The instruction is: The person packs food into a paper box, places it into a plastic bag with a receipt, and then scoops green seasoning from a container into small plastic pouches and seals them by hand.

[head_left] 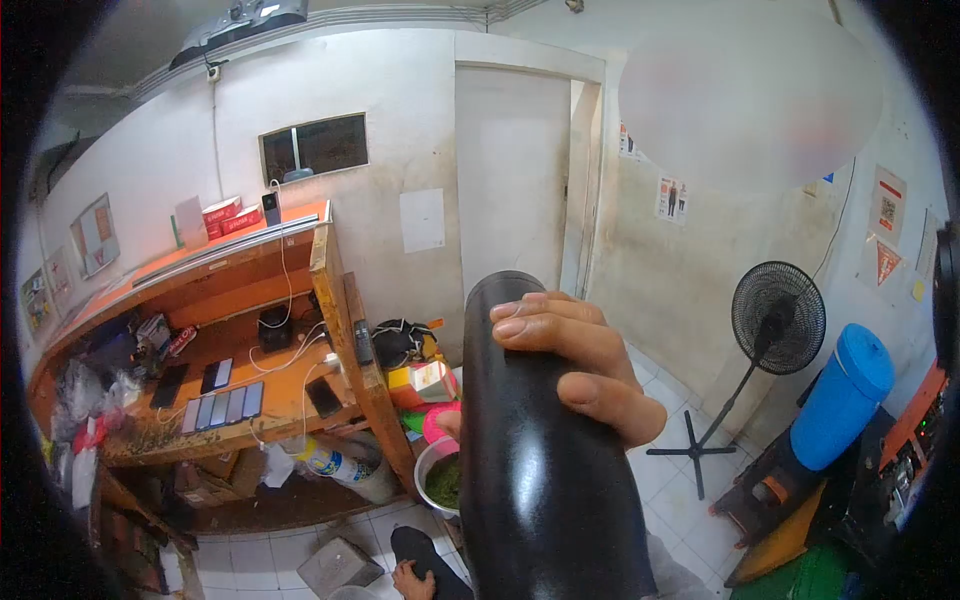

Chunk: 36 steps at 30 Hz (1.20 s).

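Black cylinder (545, 480) points upward — long axis leaning slightly left.

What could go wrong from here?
The smooth black cylinder might slip, since only the right hand visibly grips it. It also blocks much of the middle of the view, so something behind it could be missed. The row of phones lies near the front edge of the bench, where a bump might knock one off.
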{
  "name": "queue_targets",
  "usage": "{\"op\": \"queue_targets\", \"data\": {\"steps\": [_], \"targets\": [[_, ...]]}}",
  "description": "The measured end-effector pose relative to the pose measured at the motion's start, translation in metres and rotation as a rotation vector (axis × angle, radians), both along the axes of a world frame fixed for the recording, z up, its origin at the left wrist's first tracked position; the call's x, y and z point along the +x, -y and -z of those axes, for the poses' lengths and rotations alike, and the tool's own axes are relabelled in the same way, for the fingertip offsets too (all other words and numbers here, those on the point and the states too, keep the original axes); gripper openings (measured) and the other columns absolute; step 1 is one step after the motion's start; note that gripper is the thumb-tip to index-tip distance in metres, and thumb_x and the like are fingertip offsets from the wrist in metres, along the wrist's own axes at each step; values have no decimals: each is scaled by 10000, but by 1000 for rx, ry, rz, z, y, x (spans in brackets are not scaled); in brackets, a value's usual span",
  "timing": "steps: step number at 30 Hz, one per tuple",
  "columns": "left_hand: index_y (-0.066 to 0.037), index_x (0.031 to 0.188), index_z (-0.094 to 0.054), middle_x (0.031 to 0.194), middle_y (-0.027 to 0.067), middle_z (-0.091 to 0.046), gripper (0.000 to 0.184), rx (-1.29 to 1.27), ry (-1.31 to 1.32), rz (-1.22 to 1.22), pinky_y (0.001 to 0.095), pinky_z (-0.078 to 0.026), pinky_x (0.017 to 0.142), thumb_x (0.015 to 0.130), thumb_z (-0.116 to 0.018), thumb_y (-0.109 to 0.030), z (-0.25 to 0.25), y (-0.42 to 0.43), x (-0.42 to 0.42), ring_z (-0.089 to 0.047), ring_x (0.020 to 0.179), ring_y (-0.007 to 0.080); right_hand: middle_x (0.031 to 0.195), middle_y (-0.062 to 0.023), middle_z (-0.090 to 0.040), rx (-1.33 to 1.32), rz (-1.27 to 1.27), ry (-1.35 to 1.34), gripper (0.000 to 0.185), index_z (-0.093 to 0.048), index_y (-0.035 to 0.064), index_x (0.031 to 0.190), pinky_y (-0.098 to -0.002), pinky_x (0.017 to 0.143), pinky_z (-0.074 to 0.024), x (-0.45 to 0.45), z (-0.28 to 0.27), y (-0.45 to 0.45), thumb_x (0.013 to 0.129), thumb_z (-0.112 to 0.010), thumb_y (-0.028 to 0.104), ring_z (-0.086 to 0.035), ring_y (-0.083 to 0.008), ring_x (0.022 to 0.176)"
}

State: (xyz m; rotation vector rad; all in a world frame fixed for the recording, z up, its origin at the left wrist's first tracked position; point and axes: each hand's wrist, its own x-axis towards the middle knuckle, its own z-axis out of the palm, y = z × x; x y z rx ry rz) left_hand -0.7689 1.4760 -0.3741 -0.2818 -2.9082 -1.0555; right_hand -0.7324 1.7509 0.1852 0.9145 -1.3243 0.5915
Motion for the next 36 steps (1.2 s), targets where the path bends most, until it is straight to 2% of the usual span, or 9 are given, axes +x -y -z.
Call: {"op": "queue_targets", "data": {"steps": [3, 9, 16, 18, 36], "targets": [[-11, 1231, -608, 1257, 216, -609, 479, 7, 58, -17, 469, -434, 1039, 831, -706, -257, -15, -2, 2, -546, 1191, 407, 1211, -218, -635, 9, 5, -13, 397, -565, 110, 1194, -526, 984, -496, -1, -1, 0, 824, -707, 84, -641, -377, 1112], [-35, 1211, -617, 1237, 200, -614, 450, 68, -41, 22, 462, -439, 1028, 827, -702, -255, 11, 3, -1, -553, 1178, 393, 1201, -217, -636, 9, 11, -15, 388, -558, 116, 1192, -531, 984, -495, 1, 0, -1, 833, -701, 80, -645, -379, 1105], [-44, 1228, -607, 1238, 198, -612, 472, 83, -10, 20, 458, -436, 1032, 819, -704, -259, 9, 0, -1, -546, 1188, 393, 1196, -216, -634, 12, 16, -14, 402, -541, 124, 1200, -522, 987, -494, 2, -1, -1, 834, -700, 75, -645, -378, 1104], [-49, 1232, -606, 1241, 200, -608, 481, -12, 27, -24, 462, -435, 1034, 814, -709, -264, 5, -1, 0, -544, 1187, 397, 1197, -215, -634, 19, 21, -6, 408, -539, 124, 1200, -518, 988, -495, 3, -2, -1, 830, -702, 71, -644, -377, 1103], [-40, 1217, -609, 1209, 198, -623, 469, 10, 8, 8, 469, -450, 1006, 831, -712, -287, 9, 2, -2, -565, 1148, 395, 1193, -221, -645, -4, 9, -33, 354, -575, 107, 1162, -513, 985, -495, 4, -3, 2, 832, -700, 92, -651, -380, 1096]]}}
